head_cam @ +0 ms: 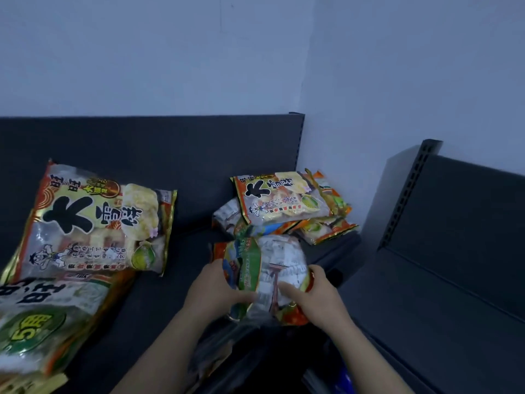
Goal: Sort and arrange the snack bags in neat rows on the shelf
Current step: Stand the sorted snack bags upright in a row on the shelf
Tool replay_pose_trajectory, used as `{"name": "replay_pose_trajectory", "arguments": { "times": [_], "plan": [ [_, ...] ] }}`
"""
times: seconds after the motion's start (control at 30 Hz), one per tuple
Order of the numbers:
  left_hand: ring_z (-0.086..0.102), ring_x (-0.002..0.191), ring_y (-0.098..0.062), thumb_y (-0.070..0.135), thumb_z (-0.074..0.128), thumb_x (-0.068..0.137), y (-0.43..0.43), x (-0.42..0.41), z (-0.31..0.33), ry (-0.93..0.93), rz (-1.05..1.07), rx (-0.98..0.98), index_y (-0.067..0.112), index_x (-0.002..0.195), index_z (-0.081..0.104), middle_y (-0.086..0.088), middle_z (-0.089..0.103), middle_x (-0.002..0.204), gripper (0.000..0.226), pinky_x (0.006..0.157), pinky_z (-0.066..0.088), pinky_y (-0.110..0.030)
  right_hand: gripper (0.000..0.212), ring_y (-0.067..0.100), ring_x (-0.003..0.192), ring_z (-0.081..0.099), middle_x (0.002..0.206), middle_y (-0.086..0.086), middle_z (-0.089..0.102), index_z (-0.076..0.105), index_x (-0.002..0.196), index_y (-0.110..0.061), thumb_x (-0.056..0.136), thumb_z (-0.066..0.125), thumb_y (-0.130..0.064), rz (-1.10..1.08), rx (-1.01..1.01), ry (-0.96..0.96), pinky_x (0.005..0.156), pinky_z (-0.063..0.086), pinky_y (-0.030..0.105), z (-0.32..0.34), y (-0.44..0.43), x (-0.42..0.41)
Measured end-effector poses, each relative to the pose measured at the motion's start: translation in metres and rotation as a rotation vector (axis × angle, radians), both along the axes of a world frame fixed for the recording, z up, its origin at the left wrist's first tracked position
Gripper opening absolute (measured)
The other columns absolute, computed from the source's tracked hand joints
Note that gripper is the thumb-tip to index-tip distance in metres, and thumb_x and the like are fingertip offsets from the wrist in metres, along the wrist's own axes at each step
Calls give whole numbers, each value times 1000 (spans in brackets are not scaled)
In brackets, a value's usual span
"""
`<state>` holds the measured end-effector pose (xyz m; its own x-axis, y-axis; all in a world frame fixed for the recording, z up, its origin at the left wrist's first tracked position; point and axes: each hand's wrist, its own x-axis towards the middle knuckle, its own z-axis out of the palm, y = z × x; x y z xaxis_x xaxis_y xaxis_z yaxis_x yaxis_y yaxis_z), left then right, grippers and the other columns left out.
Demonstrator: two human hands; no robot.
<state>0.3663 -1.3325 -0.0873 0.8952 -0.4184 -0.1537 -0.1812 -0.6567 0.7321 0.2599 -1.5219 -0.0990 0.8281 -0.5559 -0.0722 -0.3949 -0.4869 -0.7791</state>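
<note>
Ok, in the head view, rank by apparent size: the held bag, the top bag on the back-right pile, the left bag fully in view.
1. Left bag: plainly largest, though nearer than the pile.
2. Held bag and top bag: about alike; the held one is crumpled, the other farther off, so unranked.

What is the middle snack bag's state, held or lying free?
Held: left hand and right hand both clasp the snack bag.

On my shelf (181, 251), a big bag (93, 220) lies at the left edge, with a front bag (48, 322) just before it. A pile of bags (287, 206) fills the back right corner. Before the pile, my left hand (216, 291) and right hand (321, 297) hold a loose bag (267, 277).
</note>
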Motion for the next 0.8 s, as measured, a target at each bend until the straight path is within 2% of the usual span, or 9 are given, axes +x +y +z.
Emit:
{"name": "replay_pose_trajectory", "arguments": {
  "times": [0.07, 0.2, 0.27, 0.37, 0.47, 0.57, 0.63, 0.7, 0.8],
  "plan": [
    [34, 69, -1, 58, 83, 62, -17, -9, 3, 11, 6, 9, 33, 81, 36, 17, 31, 82, 57, 72, 41, -28, 58, 12, 94, 62, 107, -12, 61, 41, 116, -36, 73, 69, -61, 36, 17, 22, 84, 54, 40, 4, -24, -2],
    [43, 71, -1, 50, 83, 67, -49, -27, 3, 17, 15, -44, 26, 85, 46, 14, 44, 84, 47, 65, 39, -24, 54, 12, 93, 62, 106, -12, 62, 48, 115, -34, 72, 69, -59, 80, -1, 79, 85, 54, 40, 9, -72, -1],
    [41, 70, -1, 47, 83, 69, -66, -32, 0, 18, 30, -51, 31, 82, 39, 16, 40, 84, 49, 61, 37, -20, 47, 14, 97, 60, 107, -11, 61, 48, 112, -34, 76, 69, -55, 115, -21, 99, 87, 53, 40, 9, -86, 5],
    [42, 84, -5, 49, 82, 70, -86, -32, -3, -9, 54, -73, 34, 98, 36, 12, 38, 98, 56, 75, 39, -24, 47, 16, 103, 58, 111, -8, 59, 49, 120, -33, 80, 69, -49, 161, -39, 102, 92, 51, 40, 9, -101, 21],
    [47, 115, -17, 45, 82, 73, -103, -29, -3, -32, 96, -83, 20, 128, 43, -1, 44, 133, 72, 83, 37, -25, 65, 20, 115, 54, 124, -5, 60, 49, 129, -31, 73, 66, -59, 218, -76, 91, 96, 48, 44, 6, -114, 40],
    [44, 98, -11, 40, 82, 74, -115, -24, -6, -52, 118, -120, 23, 117, 42, -5, 49, 134, 61, 79, 35, -22, 83, 23, 121, 50, 129, -2, 58, 46, 133, -33, 61, 57, -72, 229, -124, 107, 96, 47, 47, 2, -128, 56],
    [43, 95, -8, 42, 82, 73, -119, -22, -11, -72, 130, -116, 15, 127, 46, -2, 51, 131, 70, 80, 36, -22, 80, 24, 122, 50, 132, 0, 55, 42, 136, -35, 66, 58, -70, 225, -157, 133, 96, 47, 46, 4, -130, 61],
    [49, 112, -13, 55, 80, 69, -121, -18, -18, -73, 147, -82, 13, 137, 41, -1, 46, 139, 88, 89, 43, -26, 79, 27, 122, 50, 138, 5, 46, 33, 143, -35, 76, 59, -67, 215, -186, 176, 95, 46, 43, 4, -131, 62],
    [42, 132, -22, 72, 71, 65, -118, -19, -25, -66, 137, 16, 19, 149, 29, -1, 34, 152, 108, 105, 43, -41, 87, 32, 127, 44, 145, 12, 36, 23, 150, -32, 80, 56, -69, 174, -282, 191, 97, 43, 43, 2, -130, 58]
  ]
}}
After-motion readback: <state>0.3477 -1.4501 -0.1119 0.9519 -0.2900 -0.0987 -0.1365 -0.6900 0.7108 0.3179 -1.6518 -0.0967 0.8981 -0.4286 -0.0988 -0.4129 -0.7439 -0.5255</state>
